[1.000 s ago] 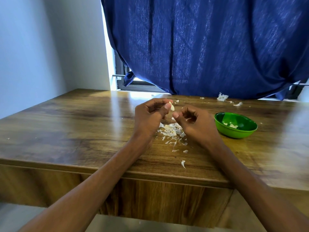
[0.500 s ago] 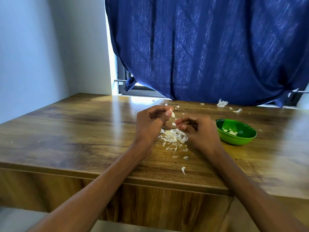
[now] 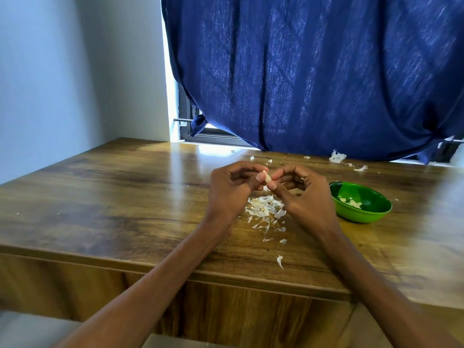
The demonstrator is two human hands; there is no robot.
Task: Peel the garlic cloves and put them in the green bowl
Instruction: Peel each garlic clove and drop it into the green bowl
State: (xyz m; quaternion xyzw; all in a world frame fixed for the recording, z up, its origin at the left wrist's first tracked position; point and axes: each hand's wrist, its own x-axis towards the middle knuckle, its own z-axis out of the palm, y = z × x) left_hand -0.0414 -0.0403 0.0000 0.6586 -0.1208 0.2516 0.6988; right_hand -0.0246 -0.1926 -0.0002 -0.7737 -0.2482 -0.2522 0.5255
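A small pale garlic clove (image 3: 267,177) is held above the wooden table (image 3: 125,197) between both hands. My left hand (image 3: 231,189) pinches it with thumb and forefinger from the left. My right hand (image 3: 303,197) pinches it from the right, fingers curled. Below the hands lies a pile of white garlic skins (image 3: 266,209). The green bowl (image 3: 361,203) stands just right of my right hand and holds a few peeled cloves (image 3: 351,203).
More skin scraps (image 3: 337,156) lie at the table's back edge under a blue curtain (image 3: 313,71). Loose flakes (image 3: 280,261) dot the table near its front edge. A wall stands on the left.
My right hand has risen from the skin pile to meet my left hand at the clove. The view has tilted up slightly.
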